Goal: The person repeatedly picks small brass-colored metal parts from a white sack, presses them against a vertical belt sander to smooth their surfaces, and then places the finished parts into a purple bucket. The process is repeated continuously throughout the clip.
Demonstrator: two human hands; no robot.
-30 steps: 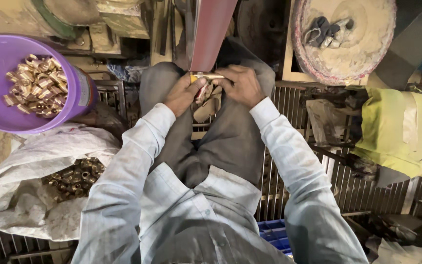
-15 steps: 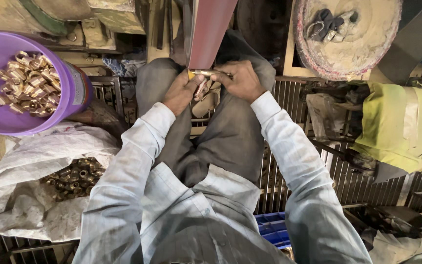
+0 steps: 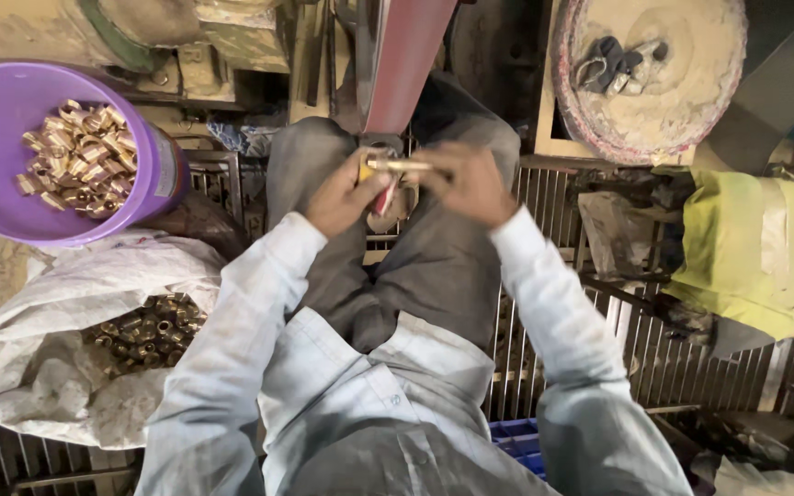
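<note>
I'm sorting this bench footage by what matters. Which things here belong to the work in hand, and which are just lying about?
In use:
- brass part, held between left hand and right hand
- red belt just above it
- purple bucket of brass pieces
- white sack of darker fittings

Lying about:
- yellow cloth
- dusty round disc
- blue crate

1. Floor (image 3: pixel 709 367) is a metal bar grating, dark and dusty, visible left, right and between the seated person's legs.
2. White woven sack (image 3: pixel 39 358) lies on the grating at lower left, mouth open, holding dull brass fittings (image 3: pixel 144 332).
3. Purple plastic bucket (image 3: pixel 153 161) sits just above the sack, touching it, full of brighter brass fittings (image 3: pixel 75 156).
4. Round dusty tray (image 3: pixel 682 101) at upper right, with a few dark metal pieces (image 3: pixel 613 62) on it.
5. Yellow-green cloth (image 3: pixel 760 248) bundled at right, over the grating.
6. Blue plastic crate (image 3: pixel 521 441), corner only, at the bottom near the person.
</note>
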